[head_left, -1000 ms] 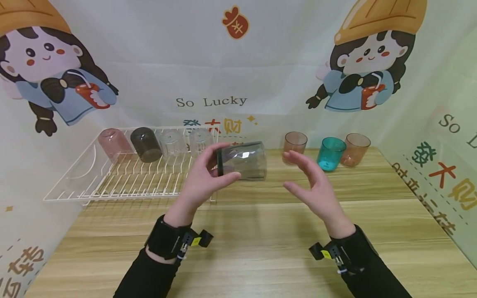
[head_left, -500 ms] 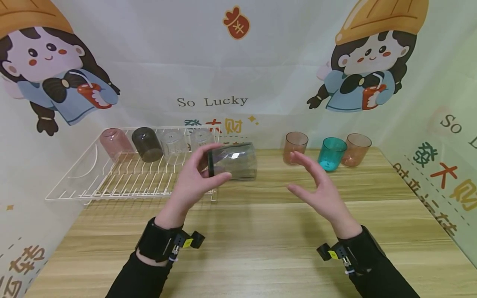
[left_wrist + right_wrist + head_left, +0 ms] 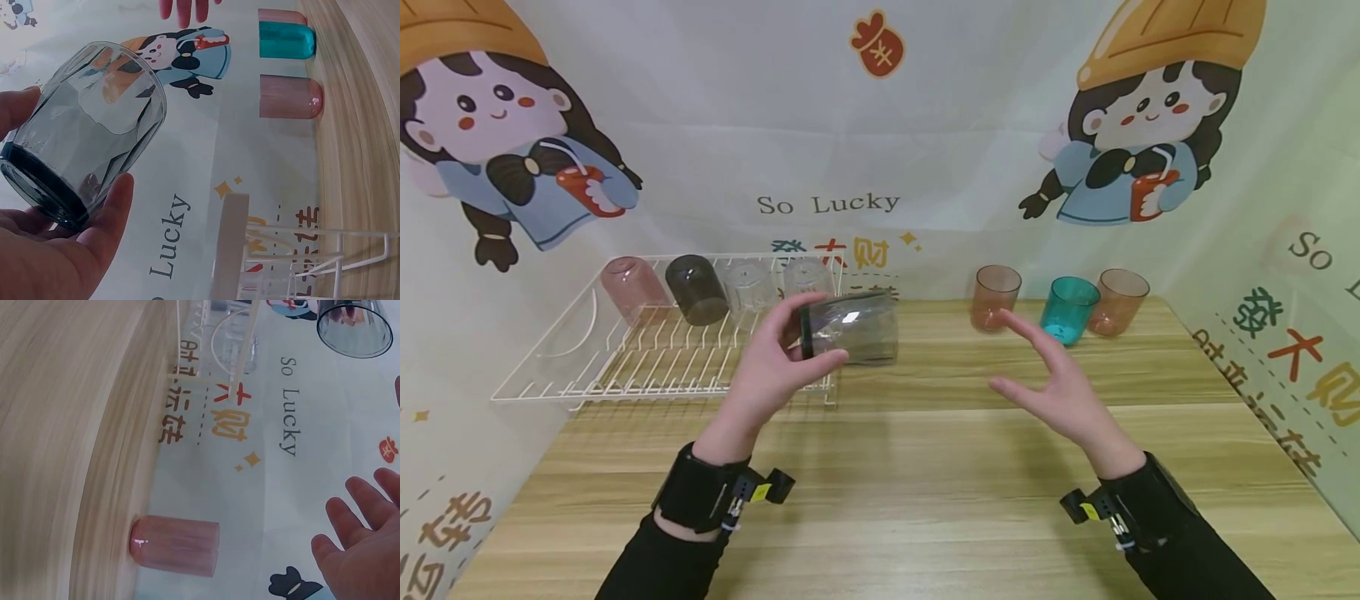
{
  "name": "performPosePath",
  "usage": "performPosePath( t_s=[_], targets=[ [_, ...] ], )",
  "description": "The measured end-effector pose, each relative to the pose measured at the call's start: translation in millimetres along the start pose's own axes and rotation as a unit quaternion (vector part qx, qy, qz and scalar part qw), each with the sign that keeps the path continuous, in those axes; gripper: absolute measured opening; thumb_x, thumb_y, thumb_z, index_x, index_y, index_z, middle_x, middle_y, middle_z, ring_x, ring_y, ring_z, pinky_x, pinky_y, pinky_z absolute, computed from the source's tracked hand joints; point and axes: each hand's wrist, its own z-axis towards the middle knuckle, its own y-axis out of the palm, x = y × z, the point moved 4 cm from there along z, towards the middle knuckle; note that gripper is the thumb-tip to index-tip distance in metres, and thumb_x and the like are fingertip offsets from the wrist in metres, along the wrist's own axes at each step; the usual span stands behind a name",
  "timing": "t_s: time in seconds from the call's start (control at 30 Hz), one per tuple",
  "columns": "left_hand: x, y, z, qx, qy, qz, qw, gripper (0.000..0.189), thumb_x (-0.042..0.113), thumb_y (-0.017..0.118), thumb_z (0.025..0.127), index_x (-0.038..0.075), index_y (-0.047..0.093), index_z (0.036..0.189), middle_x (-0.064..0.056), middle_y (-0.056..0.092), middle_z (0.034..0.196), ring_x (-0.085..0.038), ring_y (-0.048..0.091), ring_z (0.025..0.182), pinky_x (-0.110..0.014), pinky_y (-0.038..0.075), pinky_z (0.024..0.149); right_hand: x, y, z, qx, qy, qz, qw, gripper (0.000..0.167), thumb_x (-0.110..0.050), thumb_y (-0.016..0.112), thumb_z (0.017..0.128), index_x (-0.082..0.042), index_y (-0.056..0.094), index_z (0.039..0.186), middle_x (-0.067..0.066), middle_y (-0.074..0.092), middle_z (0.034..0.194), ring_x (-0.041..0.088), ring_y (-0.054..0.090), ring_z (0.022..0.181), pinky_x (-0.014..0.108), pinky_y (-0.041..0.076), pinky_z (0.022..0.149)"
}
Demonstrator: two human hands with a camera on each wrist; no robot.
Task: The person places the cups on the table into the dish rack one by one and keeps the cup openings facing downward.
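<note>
My left hand [image 3: 767, 358] grips a clear grey faceted glass [image 3: 856, 329] by its thick dark base. The glass lies on its side in the air, its mouth facing right. In the left wrist view, thumb and fingers curl round the lower part of this glass [image 3: 94, 125], and it holds nothing inside. My right hand [image 3: 1060, 387] is raised over the table on the right, empty, thumb and fingers spread apart. Behind its fingertips stands a pink glass [image 3: 996, 292]. In the right wrist view the fingers of the right hand [image 3: 369, 537] extend loosely, away from any glass.
A white wire dish rack [image 3: 662, 392] stands at the back left. On it, upside down, are a pink glass [image 3: 632, 287], a dark grey glass [image 3: 696, 292] and two clear glasses [image 3: 748, 292]. A teal glass [image 3: 1069, 308] and another pink glass [image 3: 1117, 300] stand upright at the back right.
My left hand has moved left with the grey glass, nearer the rack's right end. My right hand has drifted right, so the gap between the hands is wider.
</note>
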Motion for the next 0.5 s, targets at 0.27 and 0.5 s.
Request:
performPosePath(
  t_s=[0.27, 0.5],
  targets=[
    [-2.8, -8.0, -2.1, 0.005, -0.001, 0.001, 1.0000, 0.072, 0.001, 0.079, 0.082, 0.005, 0.044, 0.145, -0.019, 0.052, 0.137, -0.031, 0.056, 0.121, -0.018, 0.054, 0.091, 4.3, -4.2, -1.5, -0.012, 0.005, -0.028, 0.9995, 0.079, -0.010, 0.075, 0.089, -0.010, 0.033, 0.156, 0.016, 0.032, 0.162, 0.041, 0.026, 0.148, 0.070, 0.024, 0.114],
    [-7.2, -21.8, -5.4, 0.022, -0.015, 0.019, 0.9994, 0.071, 0.005, 0.078, 0.084, 0.007, 0.044, 0.146, -0.018, 0.052, 0.135, -0.027, 0.055, 0.117, -0.016, 0.054, 0.088, 13.9, -6.1, -1.7, -0.019, 0.004, -0.060, 0.9980, 0.080, -0.011, 0.076, 0.088, -0.005, 0.033, 0.155, 0.021, 0.032, 0.160, 0.044, 0.028, 0.146, 0.068, 0.026, 0.114]
  ],
)
